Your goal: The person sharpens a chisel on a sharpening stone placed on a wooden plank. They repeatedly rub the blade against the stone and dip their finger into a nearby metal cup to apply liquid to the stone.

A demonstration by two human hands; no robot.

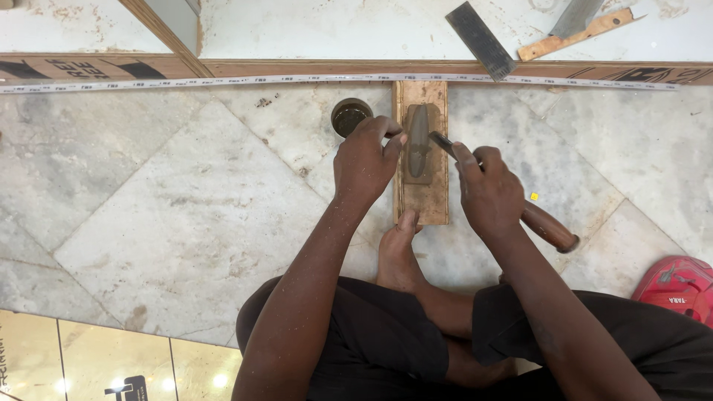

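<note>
**Chisel on the stone, both hands down**

Here the person sits on a marble floor (186,215), and a wooden board (421,194) lies ahead, its near end pinned by a bare foot (397,249). On the board rests a grey sharpening stone (418,141), dished along its middle. It looks heavy, hard and brittle. The right hand (486,189) is wrapped tight round the chisel (512,197), with the forefinger stretched along the blade. The brown handle juts back past the wrist, and the steel tip meets the stone's right edge. The chisel looks stiff, light and sharp at the tip, so the handle is the safe hold. The left hand (364,160) curls at the stone's left side, fingertips pressing it. Just behind the left hand stands a small dark cup (350,115).
</note>
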